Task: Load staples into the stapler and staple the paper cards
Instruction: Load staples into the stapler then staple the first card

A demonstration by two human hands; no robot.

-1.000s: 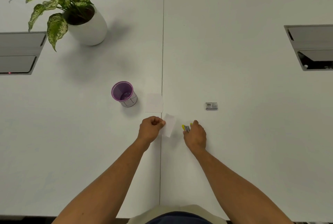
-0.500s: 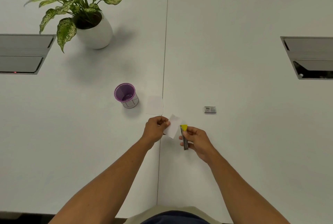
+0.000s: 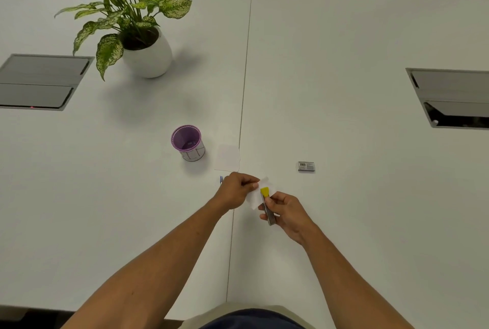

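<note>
My left hand (image 3: pixel 236 191) pinches a small white paper card (image 3: pixel 254 197) just above the table. My right hand (image 3: pixel 287 212) grips a slim stapler (image 3: pixel 267 207) with a yellow tip, and that tip lies over the card's right edge. A second white card (image 3: pixel 227 158) lies flat on the table beyond my left hand. A small grey staple box (image 3: pixel 306 166) sits to the right. Whether the stapler's jaws are around the card cannot be told.
A purple pen cup (image 3: pixel 188 142) stands left of the flat card. A potted plant (image 3: pixel 144 48) in a white pot is at the back left. Two recessed cable hatches, the left hatch (image 3: pixel 39 81) and the right hatch (image 3: pixel 452 98), flank the table. A tiny blue item (image 3: pixel 221 179) lies by my left hand.
My right hand lifted the stapler off the table and brought its yellow tip onto the card held by my left hand. The camera view tilted up.
</note>
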